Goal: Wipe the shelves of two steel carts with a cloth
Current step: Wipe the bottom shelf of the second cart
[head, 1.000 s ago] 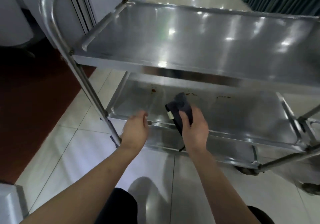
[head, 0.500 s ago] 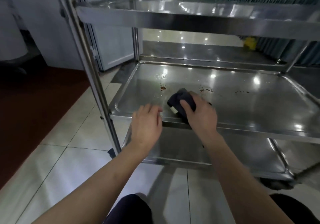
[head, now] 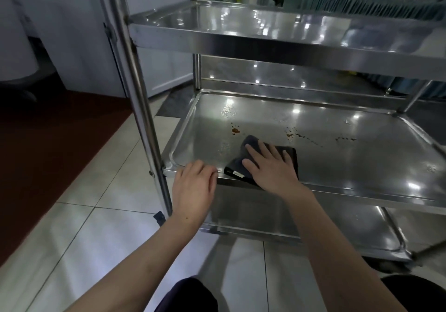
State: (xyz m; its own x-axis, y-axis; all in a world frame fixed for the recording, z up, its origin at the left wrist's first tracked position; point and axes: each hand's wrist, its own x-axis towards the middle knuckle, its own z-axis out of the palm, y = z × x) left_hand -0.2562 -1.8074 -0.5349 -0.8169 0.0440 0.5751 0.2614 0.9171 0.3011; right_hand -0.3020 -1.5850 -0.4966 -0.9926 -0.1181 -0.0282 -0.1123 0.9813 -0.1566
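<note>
A steel cart fills the view, with a top shelf (head: 277, 43), a middle shelf (head: 337, 162) and a bottom shelf (head: 337, 227). A dark folded cloth (head: 243, 153) lies near the front left of the middle shelf. My right hand (head: 270, 166) presses flat on the cloth with straight, spread fingers. My left hand (head: 194, 186) rests on the front rim of the middle shelf, fingers loosely bent and holding nothing. Brown stains (head: 235, 130) and a trail of specks (head: 296, 135) dot the shelf just beyond the cloth.
The cart's upright post (head: 135, 89) stands left of my left hand. A dark red carpet (head: 48, 147) lies on the left, pale floor tiles (head: 96, 239) below. White cabinet panels (head: 79, 34) stand behind the post. My knees show at the bottom edge.
The view dropped to the level of the middle shelf. My right hand went from holding the bunched cloth to pressing it flat on the shelf. My left hand settled on the front rim.
</note>
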